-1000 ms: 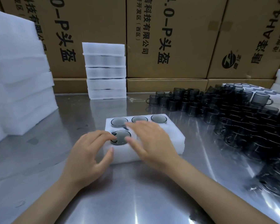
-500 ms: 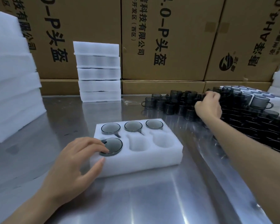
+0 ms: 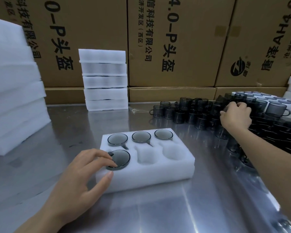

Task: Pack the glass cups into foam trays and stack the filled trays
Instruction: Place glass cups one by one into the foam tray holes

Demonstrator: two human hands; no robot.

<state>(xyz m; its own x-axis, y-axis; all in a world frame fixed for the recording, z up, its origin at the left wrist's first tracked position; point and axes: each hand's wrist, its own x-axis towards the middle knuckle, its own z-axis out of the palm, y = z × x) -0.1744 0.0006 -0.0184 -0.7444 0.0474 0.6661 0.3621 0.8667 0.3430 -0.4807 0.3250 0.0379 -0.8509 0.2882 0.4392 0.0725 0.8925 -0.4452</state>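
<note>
A white foam tray lies on the steel table, four smoked glass cups seated in it and two near-right pockets bare. The near-left cup is touched at its rim by the spread fingertips of the left hand, the thumb pressed against the tray's near wall, as half a second ago. At the far right, the right hand is curled among the loose cups, slightly farther in than before; whether one is gripped cannot be told.
</note>
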